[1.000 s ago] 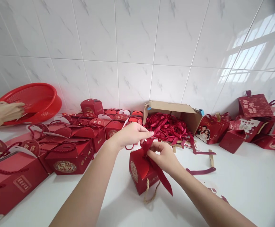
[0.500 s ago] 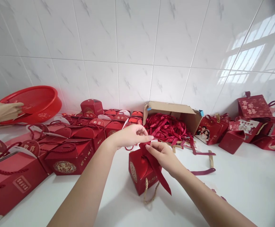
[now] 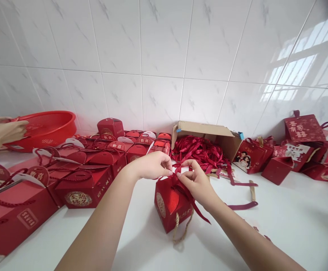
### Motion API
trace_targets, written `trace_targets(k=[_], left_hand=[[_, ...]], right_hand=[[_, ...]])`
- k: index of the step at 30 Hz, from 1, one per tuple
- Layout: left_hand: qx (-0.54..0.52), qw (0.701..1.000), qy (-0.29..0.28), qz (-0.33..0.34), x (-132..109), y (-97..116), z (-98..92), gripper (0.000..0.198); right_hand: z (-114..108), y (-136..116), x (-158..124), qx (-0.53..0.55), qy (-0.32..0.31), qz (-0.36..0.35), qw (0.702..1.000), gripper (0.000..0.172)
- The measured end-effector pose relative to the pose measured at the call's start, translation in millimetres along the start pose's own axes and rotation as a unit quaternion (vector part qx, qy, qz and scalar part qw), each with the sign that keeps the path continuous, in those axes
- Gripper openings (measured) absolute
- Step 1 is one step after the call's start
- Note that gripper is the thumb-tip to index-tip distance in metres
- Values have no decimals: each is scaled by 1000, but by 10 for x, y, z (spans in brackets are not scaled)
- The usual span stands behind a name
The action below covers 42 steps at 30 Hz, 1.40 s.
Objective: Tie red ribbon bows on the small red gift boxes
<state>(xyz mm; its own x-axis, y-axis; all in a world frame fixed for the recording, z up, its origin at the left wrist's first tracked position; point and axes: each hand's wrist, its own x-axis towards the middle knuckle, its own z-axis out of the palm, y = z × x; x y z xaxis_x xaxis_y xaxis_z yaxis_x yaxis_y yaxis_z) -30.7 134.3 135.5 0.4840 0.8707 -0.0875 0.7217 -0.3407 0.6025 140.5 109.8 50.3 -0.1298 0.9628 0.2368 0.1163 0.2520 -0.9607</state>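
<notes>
A small red gift box [image 3: 169, 205] with a gold round emblem and a rope handle stands on the white counter [image 3: 288, 222] in front of me. A dark red ribbon [image 3: 193, 205] runs over its top and hangs down its right side. My left hand [image 3: 152, 165] pinches the ribbon just above the box top. My right hand [image 3: 196, 180] pinches the ribbon close beside it, fingertips almost touching the left hand's.
Several red gift boxes [image 3: 81, 184] crowd the left half of the counter. A cardboard box [image 3: 209, 131] on its side spills red ribbons [image 3: 200, 150]. More red boxes [image 3: 302, 150] sit at the right. Another person's hand [image 3: 2, 131] holds a red basin [image 3: 48, 124] at far left.
My two hands have drawn together over the box top with the ribbon. The hanging ribbon tail has shifted. The red basin at the left has dropped lower and flatter.
</notes>
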Motion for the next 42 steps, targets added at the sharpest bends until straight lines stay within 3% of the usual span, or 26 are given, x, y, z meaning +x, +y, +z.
trace_targets(k=[7, 13, 20, 27, 30, 35, 40, 42], left_hand=[[10, 999, -17, 36, -13, 21, 60, 8], [36, 998, 11, 42, 13, 21, 118, 20], [69, 994, 72, 44, 17, 57, 256, 16], [55, 987, 150, 31, -177, 104, 448, 13], [45, 979, 199, 18, -274, 130, 593, 18], [39, 956, 288, -40, -343, 111, 813, 17], [-1, 947, 311, -77, -399, 39, 905, 7], [-17, 943, 323, -83, -474, 34, 916, 12]], right_hand=[[-23, -39, -8, -92, -6, -41, 995, 15], [-51, -110, -29, -136, -21, -45, 989, 20], [-148, -247, -84, -181, -109, -81, 974, 19], [-97, -173, -82, -278, -45, -111, 953, 18], [-74, -172, -87, -256, -46, -102, 960, 14], [-56, -198, -116, -155, -88, -6, 984, 18], [-9, -139, -119, -98, -105, 35, 989, 28], [14, -113, -118, -76, -99, 44, 991, 31]])
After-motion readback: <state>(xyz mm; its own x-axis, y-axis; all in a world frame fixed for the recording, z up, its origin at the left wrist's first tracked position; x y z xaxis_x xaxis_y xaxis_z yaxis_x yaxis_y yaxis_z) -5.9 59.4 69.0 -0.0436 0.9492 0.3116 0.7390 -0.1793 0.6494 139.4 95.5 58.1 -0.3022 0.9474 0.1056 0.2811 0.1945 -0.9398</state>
